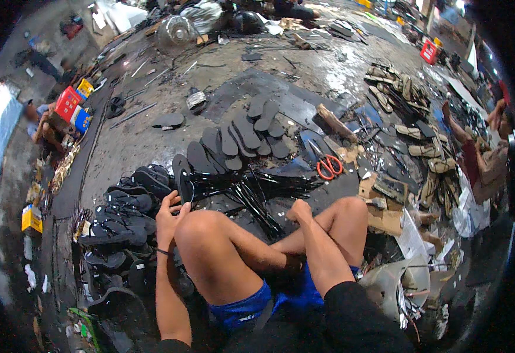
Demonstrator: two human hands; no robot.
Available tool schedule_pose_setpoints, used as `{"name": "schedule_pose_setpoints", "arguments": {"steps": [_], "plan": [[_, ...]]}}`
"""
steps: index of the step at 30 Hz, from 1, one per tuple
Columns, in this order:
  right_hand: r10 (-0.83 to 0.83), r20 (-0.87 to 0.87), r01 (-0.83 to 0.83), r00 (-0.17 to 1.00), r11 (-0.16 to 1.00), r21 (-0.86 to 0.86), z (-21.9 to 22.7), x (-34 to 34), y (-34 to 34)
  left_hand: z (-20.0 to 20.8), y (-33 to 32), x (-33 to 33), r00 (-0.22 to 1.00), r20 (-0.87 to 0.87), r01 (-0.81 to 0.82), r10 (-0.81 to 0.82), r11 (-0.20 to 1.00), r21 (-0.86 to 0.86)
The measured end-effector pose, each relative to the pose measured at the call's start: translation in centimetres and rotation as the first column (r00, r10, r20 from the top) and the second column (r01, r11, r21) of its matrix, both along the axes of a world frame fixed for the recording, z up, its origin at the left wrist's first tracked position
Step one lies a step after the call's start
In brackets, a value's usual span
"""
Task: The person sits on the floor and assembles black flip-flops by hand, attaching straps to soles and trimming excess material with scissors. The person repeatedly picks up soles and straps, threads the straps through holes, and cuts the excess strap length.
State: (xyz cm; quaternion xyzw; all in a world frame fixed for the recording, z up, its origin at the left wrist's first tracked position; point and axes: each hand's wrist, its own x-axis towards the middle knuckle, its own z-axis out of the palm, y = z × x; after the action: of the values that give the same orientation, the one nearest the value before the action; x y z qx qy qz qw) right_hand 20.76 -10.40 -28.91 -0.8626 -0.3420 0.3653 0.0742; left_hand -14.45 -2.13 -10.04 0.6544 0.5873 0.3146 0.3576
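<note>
Grasping a flat black rubbery sole [181, 176] upright: left hand [170, 216].
Thin glossy black straps [254, 205] lie rightward; right hand [298, 210] curled, contents unclear.

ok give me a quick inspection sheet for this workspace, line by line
Surface: floor is dark, stained and strewn with scraps.
Job's things: soles lie overlapping ahead; black strips fan out before the knees; scissors with orange handles lie beyond the strips, to the right; black sandals are heaped at left.
Clutter: wood block, cardboard, papers and a pale tub, all to the right.
Hands: left hand holds a dark sole; right hand is curled near the strips, contents hidden.
Cables: nothing seen for certain.
Surroundings: a person by coloured crates at far left; another person at far right.
</note>
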Motion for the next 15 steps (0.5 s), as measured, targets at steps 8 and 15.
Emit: {"name": "schedule_pose_setpoints", "arguments": {"steps": [8,15], "plan": [[-0.228,0.123,0.18,0.966,0.932,0.316,5.0,-0.4,-0.5,-4.1,-3.5,-1.5,0.988,0.14,0.068,-0.068,0.998,0.005],[-0.423,0.119,0.108,0.898,0.476,0.873,18.1,11.6,4.0,-5.3,-6.0,-6.1,0.951,0.295,-0.044,0.092,0.985,-0.164]]}}
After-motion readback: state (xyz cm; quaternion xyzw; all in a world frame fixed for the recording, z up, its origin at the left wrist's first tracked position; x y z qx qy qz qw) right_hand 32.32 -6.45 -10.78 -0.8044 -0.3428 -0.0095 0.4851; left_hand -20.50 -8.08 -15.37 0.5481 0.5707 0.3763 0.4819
